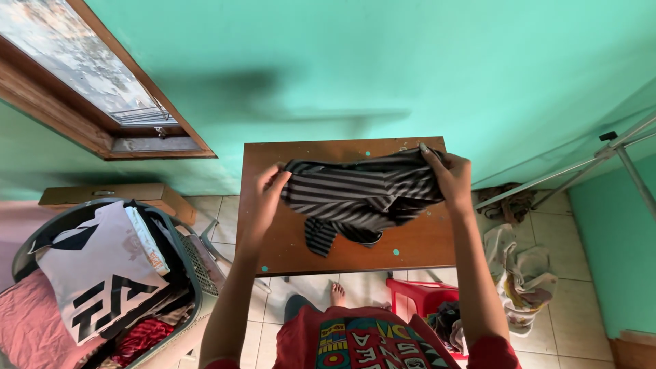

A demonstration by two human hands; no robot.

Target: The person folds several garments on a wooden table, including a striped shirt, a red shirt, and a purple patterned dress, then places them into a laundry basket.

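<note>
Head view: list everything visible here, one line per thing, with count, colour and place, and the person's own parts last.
Striped knit garment: one, black and grey, held up over the table by both hands.
Wooden table: one, brown with teal paint specks, against the wall.
Plastic laundry basket: one, grey, lower left, piled with clothes.
White printed shirt: one, white with black print, on top of the basket pile.
Red plastic stool: one, under the table's right side, cloth on it.
Crumpled pale cloth: one, on the tiled floor at right.
Metal rack tubes: grey, far right.
Wood-framed window: one, upper left, in the teal wall.
Left hand: grips the garment's left edge.
Right hand: grips its right edge.
</note>
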